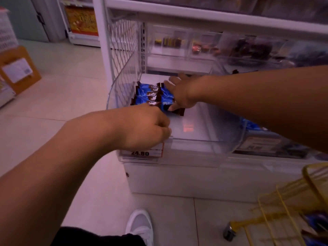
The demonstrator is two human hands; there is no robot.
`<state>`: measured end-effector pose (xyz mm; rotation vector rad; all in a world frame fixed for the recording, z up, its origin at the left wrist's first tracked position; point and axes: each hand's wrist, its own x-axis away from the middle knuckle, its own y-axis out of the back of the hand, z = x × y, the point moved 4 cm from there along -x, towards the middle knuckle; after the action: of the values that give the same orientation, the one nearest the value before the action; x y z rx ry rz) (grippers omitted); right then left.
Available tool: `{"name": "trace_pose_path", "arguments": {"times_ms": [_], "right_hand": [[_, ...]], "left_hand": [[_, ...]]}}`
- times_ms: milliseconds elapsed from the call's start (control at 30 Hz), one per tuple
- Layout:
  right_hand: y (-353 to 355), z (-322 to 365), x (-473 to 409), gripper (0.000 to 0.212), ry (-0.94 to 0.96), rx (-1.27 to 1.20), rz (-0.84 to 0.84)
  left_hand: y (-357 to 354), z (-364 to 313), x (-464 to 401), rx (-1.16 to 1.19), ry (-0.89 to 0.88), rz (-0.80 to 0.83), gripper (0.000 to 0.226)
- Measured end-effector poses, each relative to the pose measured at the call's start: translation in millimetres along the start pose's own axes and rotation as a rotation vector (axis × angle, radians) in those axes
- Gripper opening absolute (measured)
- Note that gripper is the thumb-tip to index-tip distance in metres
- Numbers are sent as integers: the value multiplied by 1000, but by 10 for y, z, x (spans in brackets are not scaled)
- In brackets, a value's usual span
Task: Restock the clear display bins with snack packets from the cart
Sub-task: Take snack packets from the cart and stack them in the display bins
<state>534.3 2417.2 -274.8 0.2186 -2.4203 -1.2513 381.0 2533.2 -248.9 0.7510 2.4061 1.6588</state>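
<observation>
So both hands are in the big clear display bin [124, 80] on the lowest shelf of a white shelving unit [101, 32]. The blue-and-brown snack packets [150, 94] sit bunched in the back left corner of that bin, lined up against its left wall. The right hand [179, 94] reaches in from the right, and its grip is on the packets: thumb tucked under the near end of the rightmost one, fingers spread over the top of the bunch. The left hand [143, 126] is at the bin's front edge, just in front of the packets, fingers curled tight. I honestly can't tell if that grip is holding a packet or just bunched up, since the knuckles hide whatever's under them. The rest of the bin floor, to the right of the packets, is bare plastic.

A price tag [142, 152] reading 24.80 is clipped on the front of the bin, partly under the left hand. The yellow wire cart [284, 201] is down at the lower right on the tile floor [71, 86], with something blue in it, too blurry to say more. Smaller clear bins [186, 43] on the shelf above hold dark and red sweets. There's a cardboard box [19, 71] off to the left, and a white shoe [142, 226] at the bottom.
</observation>
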Motion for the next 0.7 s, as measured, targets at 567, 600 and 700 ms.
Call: {"name": "trace_pose_path", "arguments": {"times_ms": [567,600,700], "right_hand": [[-2193,-1508,3876,52,-166,-585,397],[-2449,-1533,3953,64,-194,-645,577],[-2880,-1577,3989,95,-317,-715,802]], "left_hand": [[-946,-3081,-535,-290,-879,-182,28],[-1182,-3248,-654,-409,-810,-19,29],[-1907,-3457,-947,-738,-514,509,51]]}}
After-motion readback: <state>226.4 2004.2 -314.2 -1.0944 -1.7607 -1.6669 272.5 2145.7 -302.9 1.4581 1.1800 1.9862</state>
